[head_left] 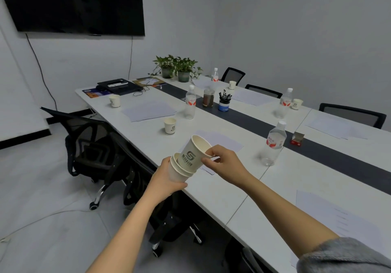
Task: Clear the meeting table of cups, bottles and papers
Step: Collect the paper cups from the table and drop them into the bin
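Note:
My left hand grips a short stack of white paper cups over the table's near edge. My right hand pinches the rim of another paper cup, tilted and partly pushed into that stack. On the white table stand more paper cups. Clear water bottles stand upright. Sheets of paper lie flat.
A dark strip runs down the table's middle with a jar, a pen holder and a small red box. Two potted plants and a laptop sit at the far end. Black chairs line both sides.

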Demonstrator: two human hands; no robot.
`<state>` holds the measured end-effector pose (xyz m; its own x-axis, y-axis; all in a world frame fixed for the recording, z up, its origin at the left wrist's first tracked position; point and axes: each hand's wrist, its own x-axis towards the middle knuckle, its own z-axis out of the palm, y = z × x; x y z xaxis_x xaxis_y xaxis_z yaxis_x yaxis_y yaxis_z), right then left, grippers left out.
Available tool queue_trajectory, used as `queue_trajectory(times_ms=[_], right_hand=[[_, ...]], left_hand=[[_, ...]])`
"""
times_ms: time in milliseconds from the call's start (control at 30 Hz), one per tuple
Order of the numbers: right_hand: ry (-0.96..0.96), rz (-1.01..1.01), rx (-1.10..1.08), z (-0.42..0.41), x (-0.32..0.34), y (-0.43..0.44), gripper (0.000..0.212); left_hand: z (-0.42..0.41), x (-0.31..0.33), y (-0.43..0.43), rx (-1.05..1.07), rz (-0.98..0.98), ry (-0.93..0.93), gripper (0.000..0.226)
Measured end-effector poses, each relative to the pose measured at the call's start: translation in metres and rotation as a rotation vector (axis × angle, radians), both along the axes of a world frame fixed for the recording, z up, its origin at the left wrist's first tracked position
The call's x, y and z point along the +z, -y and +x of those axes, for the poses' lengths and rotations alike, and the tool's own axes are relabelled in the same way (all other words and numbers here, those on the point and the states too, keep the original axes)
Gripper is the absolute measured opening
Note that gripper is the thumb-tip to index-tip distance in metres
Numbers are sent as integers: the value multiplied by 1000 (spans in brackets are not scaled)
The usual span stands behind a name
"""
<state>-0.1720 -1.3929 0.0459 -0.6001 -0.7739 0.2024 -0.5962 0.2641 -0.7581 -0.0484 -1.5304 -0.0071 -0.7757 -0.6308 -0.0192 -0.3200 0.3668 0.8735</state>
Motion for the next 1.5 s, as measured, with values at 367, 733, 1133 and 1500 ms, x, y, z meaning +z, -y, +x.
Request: queue_trajectory(times_ms=[367, 733, 1133, 1500], right_hand=[[-133, 83, 169, 25, -4, 23, 12], [-186, 195, 275, 32, -15, 50, 15], [-73, 226, 193, 14, -39, 87, 30], [101, 223, 167, -57, -82, 185, 26]], left_hand=[[27, 5, 15, -31, 84, -73, 63], [29, -3, 35, -72, 182, -130, 71], [47, -30, 77, 98, 159, -92, 68], [18, -45, 166, 376, 135, -39, 75]])
